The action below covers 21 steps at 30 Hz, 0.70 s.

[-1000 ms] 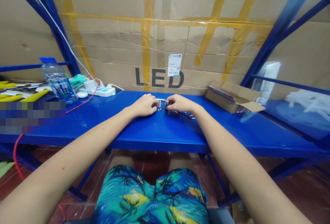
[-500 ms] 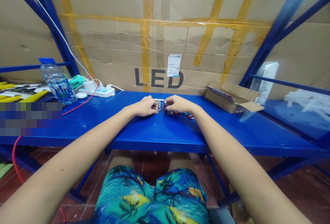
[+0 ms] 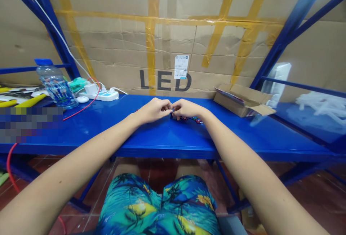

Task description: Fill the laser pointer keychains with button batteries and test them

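My left hand (image 3: 154,109) and my right hand (image 3: 186,108) meet fingertip to fingertip over the middle of the blue table (image 3: 162,137). Both are curled in a pinch around a tiny metal part (image 3: 170,109) that is too small to name. A small heap of coloured loose parts (image 3: 193,119), red and blue among them, lies on the table right under and beside my right hand.
An open cardboard box (image 3: 242,100) sits to the right. At the far left stand a water bottle (image 3: 55,85), a white power strip (image 3: 101,93) with a red cable, and yellow-handled tools (image 3: 16,101). A taped cardboard wall marked LED closes the back.
Both hands have lifted slightly off the table and drawn together. The small row of metal pieces seen between them earlier is now covered by the fingers.
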{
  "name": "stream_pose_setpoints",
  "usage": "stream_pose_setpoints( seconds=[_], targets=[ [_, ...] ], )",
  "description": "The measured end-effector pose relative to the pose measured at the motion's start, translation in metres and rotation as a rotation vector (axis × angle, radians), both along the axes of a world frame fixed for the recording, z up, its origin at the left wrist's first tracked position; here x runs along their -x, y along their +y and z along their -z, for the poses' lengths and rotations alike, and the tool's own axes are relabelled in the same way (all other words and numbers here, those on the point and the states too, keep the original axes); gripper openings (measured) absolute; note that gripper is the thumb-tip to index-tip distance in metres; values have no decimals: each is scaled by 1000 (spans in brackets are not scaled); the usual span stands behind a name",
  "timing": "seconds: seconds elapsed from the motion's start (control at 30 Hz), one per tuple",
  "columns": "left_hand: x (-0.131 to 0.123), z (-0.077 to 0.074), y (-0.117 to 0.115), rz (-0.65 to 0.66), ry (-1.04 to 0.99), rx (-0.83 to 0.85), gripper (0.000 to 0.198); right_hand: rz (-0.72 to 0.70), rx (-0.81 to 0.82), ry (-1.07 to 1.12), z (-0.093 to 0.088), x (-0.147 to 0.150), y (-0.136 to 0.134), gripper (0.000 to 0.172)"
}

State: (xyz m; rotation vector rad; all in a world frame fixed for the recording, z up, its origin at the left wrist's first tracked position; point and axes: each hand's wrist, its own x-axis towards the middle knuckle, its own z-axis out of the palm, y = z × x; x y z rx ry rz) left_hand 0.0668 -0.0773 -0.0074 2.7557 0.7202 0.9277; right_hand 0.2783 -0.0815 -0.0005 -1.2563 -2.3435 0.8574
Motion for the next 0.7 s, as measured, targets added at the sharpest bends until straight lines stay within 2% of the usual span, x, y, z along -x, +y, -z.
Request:
stream_pose_setpoints(
  seconds=[0.53,0.7],
  targets=[
    [-1,3,1,88,91,-118,17,-7,31,5,-1,-1,1,16],
    [0,3,2,110,87,-165,19,-5,54,25,-3,0,-1,21]
  ],
)
